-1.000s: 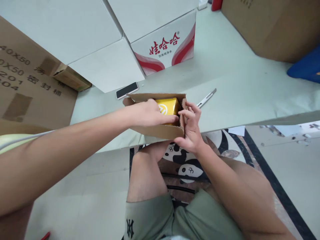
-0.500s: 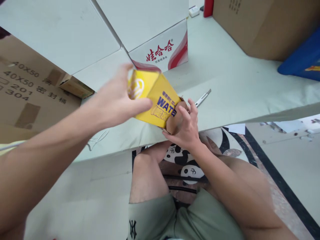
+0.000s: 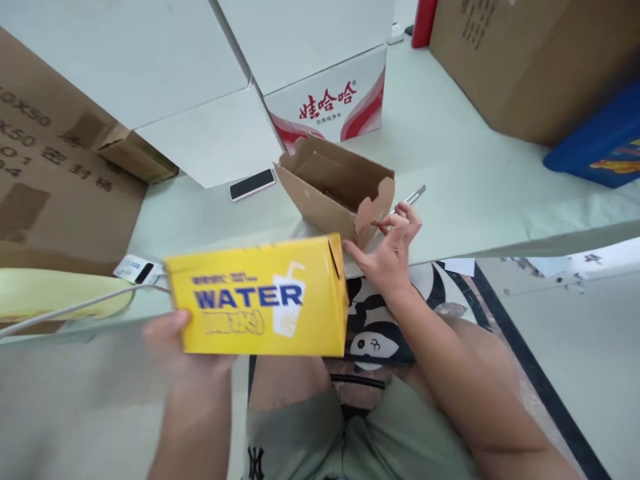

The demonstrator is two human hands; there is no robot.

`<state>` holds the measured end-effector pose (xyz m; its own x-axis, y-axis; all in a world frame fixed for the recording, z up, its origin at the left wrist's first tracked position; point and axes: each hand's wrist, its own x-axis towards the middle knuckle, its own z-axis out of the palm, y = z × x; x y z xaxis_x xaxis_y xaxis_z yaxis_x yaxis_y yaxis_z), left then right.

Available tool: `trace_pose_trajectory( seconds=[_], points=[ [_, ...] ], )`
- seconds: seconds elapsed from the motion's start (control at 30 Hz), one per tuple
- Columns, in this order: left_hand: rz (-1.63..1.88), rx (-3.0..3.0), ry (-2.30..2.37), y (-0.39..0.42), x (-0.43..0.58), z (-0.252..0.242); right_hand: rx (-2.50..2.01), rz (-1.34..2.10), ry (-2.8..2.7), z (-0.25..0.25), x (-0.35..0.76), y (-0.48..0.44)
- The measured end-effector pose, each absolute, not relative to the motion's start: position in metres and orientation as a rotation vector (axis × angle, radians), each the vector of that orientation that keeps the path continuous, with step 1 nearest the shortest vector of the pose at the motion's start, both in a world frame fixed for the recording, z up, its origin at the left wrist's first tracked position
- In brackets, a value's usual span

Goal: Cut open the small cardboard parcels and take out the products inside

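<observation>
Yellow carton [image 3: 260, 303] marked "WATER" in dark blue capitals, beside a printed white cup and straw, is held out in front of the bench [image 3: 475, 190], nearer the wearer than its front edge. From my distant station, I see the left hand [image 3: 185, 365], blurred, gripping its left end; the outlined lettering below "WATER" is too smeared for me to read. The right hand [image 3: 390, 257] touches the end of an open brown box [image 3: 323, 205] at the bench's front edge, fingers half curled by its flap; whether they pinch it, I cannot tell. Just beyond those fingers lies a utility knife [image 3: 417, 194].

Farther from the front edge, a white-and-red case [image 3: 327, 103] reads "娃哈哈" above "饮用纯净水", with a phone [image 3: 253, 185] lying in front of the plain white boxes [image 3: 225, 140] to its left. At left, I can make out "X50" and "密封桶" on a large brown carton [image 3: 65, 200]. The wearer's green shorts [image 3: 295, 433] bear a dark interlocking-letter monogram.
</observation>
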<state>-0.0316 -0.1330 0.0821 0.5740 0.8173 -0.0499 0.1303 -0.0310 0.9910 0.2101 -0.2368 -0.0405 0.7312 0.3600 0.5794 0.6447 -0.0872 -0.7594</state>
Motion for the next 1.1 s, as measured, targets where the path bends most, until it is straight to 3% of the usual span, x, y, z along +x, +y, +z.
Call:
trace_pose_trajectory(
  seconds=[0.17,0.53,0.83,1.1],
  points=[
    [0.499,0.902,0.729,-0.177,-0.073,0.002,-1.865,-0.152,-0.778,-0.046,0.205,-0.239],
    [0.817,0.954,0.647,-0.15,-0.094,-0.046,-1.652,0.642,-0.999,-0.043,0.199,-0.214],
    [1.108,1.439,0.61,-0.148,-0.088,-0.047,-1.212,1.686,-0.398,-0.037,0.159,-0.252],
    [0.976,1.504,0.386,-0.157,-0.11,-0.031,-1.124,1.644,-0.256,-0.046,0.117,-0.305]
  ],
)
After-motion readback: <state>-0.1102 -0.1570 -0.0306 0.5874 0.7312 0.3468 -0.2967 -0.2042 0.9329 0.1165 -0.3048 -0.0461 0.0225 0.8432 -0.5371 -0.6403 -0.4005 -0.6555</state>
